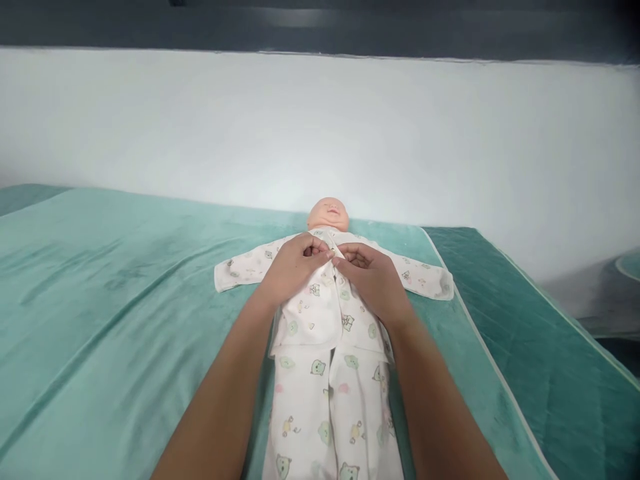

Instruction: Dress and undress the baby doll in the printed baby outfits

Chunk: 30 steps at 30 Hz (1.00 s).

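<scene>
White and printed, the shirt (309, 320) lies mid-view on the doll (329, 213), whose face-up pose, head at 12 o'clock, seemingly keeps the shirt's front reachable. Left hand (294, 265) and right hand (373, 275), nearly touching, each pinch cloth there; green sheet (125, 300) spreads towards 9.

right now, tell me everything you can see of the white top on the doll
The white top looks like soft, thin cloth, printed with small animals and green patches. It lies face up on the doll, long sleeves spread on the green sheet, hem over the matching trousers. A front opening runs down its middle; whether it is fastened is unclear. The left hand and right hand pinch its front edges at the chest.
</scene>
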Available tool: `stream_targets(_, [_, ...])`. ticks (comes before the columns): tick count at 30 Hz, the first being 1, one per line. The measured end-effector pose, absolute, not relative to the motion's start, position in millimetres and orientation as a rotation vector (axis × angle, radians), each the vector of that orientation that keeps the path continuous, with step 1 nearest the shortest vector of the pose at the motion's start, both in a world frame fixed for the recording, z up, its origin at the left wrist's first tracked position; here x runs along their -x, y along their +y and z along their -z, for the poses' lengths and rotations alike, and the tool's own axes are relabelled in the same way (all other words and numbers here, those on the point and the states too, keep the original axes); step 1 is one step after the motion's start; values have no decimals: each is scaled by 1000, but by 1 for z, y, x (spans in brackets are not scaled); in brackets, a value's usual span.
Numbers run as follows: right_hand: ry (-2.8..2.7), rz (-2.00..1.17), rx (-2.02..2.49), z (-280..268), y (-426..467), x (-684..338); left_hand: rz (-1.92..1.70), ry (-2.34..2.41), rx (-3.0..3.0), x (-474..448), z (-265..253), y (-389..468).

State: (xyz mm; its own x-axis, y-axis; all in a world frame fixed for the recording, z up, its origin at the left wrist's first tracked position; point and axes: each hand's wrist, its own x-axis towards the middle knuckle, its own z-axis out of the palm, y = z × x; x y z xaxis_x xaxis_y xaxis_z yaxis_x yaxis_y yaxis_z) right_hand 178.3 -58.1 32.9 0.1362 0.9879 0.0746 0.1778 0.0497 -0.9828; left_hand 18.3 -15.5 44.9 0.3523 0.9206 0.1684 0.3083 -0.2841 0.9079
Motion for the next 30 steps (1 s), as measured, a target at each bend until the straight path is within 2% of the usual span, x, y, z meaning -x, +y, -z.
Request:
stream_targets(6, [-1326, -942, 1357, -33, -58, -176, -894, 1073, -1793, -19, -48, -17])
stream_targets(19, [-1558, -615, 1580, -39, -61, -164, -878, 1105, -1722, -23, -50, -21])
stream_targets(30, [-1564, -637, 1577, -43, -64, -163, -907, 1076, -1530, -24, -50, -19])
